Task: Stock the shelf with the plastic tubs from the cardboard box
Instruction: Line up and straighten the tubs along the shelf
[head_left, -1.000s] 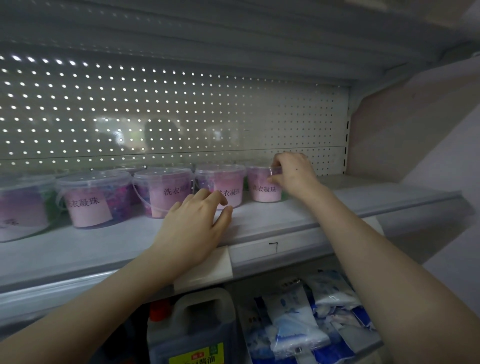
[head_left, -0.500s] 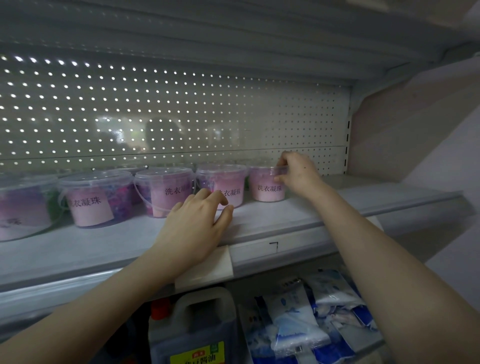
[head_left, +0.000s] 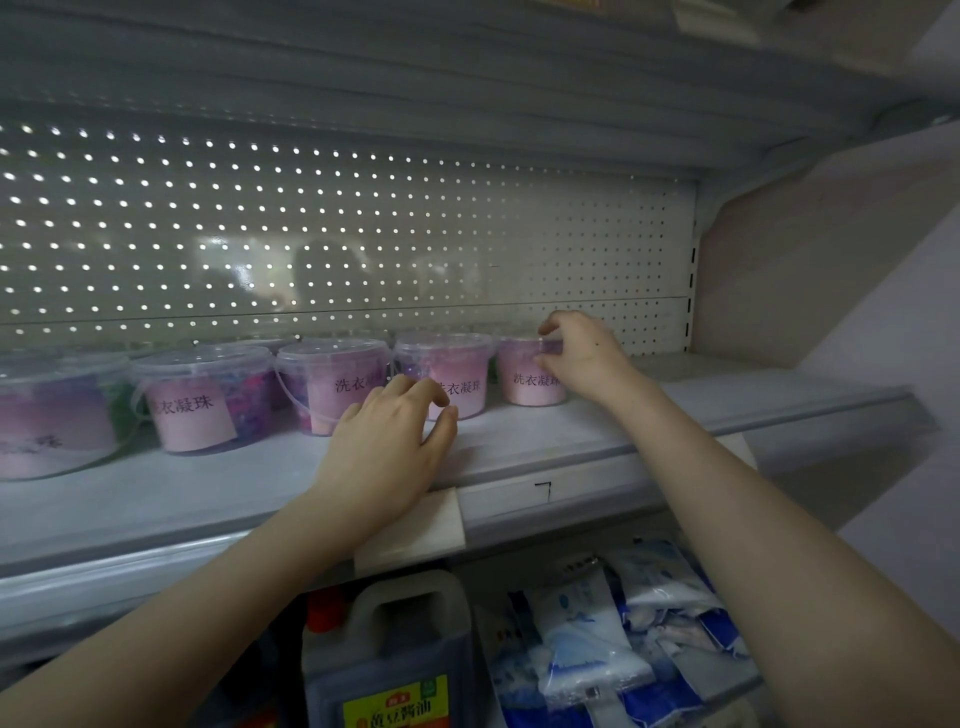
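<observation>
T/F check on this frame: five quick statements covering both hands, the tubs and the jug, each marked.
1. The right hand pinches the rim of the rightmost tub. True.
2. The left hand lifts a tub. False: it rests on the shelf, holding nothing.
3. The tubs have lids on. True.
4. The tubs are stacked two high. False: each stands on the shelf itself.
5. The dark jug shares the tubs' shelf. False: it stands below it.
</observation>
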